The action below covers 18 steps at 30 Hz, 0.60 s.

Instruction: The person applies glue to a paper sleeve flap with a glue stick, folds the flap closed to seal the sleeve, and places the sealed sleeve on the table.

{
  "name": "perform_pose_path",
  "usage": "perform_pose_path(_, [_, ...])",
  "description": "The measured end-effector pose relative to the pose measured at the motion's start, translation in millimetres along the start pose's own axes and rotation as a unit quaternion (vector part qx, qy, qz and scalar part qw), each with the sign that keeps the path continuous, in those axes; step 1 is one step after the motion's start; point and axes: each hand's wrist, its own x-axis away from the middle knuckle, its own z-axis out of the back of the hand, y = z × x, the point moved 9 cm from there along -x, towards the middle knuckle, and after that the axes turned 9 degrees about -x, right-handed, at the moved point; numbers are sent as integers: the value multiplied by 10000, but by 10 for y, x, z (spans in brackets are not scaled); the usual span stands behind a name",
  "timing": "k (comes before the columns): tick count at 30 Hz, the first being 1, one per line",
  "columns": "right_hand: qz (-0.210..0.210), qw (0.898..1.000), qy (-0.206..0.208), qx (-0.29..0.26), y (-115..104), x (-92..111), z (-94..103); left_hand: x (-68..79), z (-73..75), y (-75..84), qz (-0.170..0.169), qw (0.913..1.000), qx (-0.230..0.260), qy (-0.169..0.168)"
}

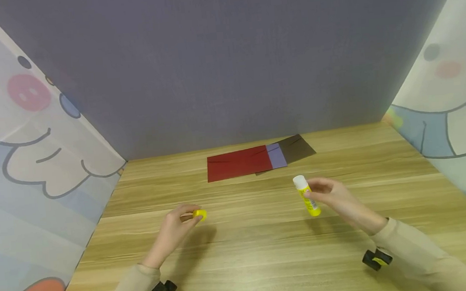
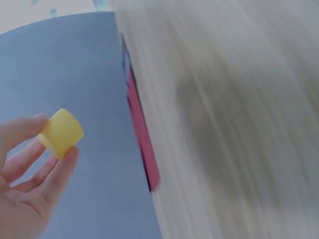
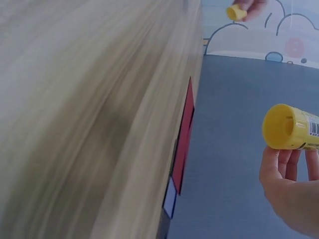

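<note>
My left hand [image 1: 173,228] pinches a small yellow cap [image 1: 200,214] between thumb and fingertips, above the left part of the table. In the left wrist view the cap [image 2: 64,132] sits at the fingertips. Over to the right, my right hand [image 1: 341,202] grips a yellow glue stick [image 1: 312,207] by its body. Its white end points up and leans slightly left. The right wrist view shows the yellow bottom end of the glue stick [image 3: 284,129], with part of a barcode label beside it. Cap and glue stick are well apart, both held off the table.
Towards the back of the wooden table [image 1: 243,264] lie overlapping envelopes: a red envelope [image 1: 238,163] on top, a lilac envelope [image 1: 277,155] and a dark brown envelope [image 1: 297,148]. A grey panel [image 1: 226,63] rises behind, with cartoon-printed sheets [image 1: 29,149] at both sides.
</note>
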Motion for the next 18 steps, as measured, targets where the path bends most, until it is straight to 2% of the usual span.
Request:
perform_pose_path(4, [199,9993,-172,259,-95,-3,-74,-58,-34,74,619,9948,807,-30])
perform_pose_path(7, [252,9986,-286,354,-142,-8,-127,-108,-85,160,902,9874,1301,-69])
perform_pose_path(9, [252,9981,-358,436,-154,-12,-161,-140,-128,227,993,9820,1600,-112])
perform_pose_path(13, [293,9969,-467,559,-165,-10,-213,-207,-225,377,967,9719,2139,-166])
perform_pose_path(18, [426,9952,-603,649,-187,-4,-265,-269,-370,511,1038,9607,2560,-286])
